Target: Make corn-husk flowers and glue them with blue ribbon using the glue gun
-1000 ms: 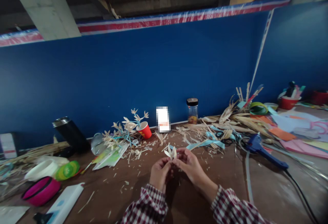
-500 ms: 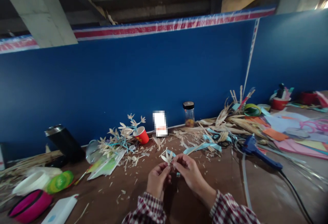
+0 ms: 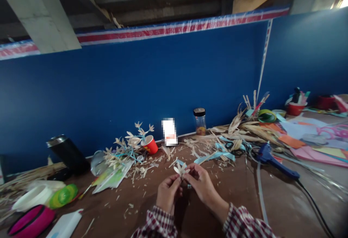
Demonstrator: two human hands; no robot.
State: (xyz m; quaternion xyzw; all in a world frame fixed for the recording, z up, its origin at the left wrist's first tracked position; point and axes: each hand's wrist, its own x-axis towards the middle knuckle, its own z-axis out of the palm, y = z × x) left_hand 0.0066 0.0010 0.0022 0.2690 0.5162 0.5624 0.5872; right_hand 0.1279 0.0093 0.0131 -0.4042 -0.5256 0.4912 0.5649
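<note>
A small pale flower [image 3: 180,169], its petals like strips of dried husk, stands upright between my hands above the brown table. My left hand [image 3: 168,191] pinches its base between thumb and fingers. The fingertips of my right hand [image 3: 200,181] are closed at the flower's right side, near the lower petals; whether they grip a petal or the base is hard to make out. Finished-looking husk flowers on blue stems [image 3: 127,147] lie to the left, some beside a tipped red paper cup [image 3: 149,144].
A blue glue gun [image 3: 277,161] with a black cable lies on the right. Behind it are dried husks [image 3: 250,131] and coloured paper [image 3: 307,129]. A lidded jar [image 3: 200,122] stands by the blue partition; a black flask [image 3: 67,154] leans at left. Scraps litter the table [image 3: 152,201].
The flower has turned a little and shifted slightly right, with its petals now looking more spread. Both hands stay close together in nearly the same place.
</note>
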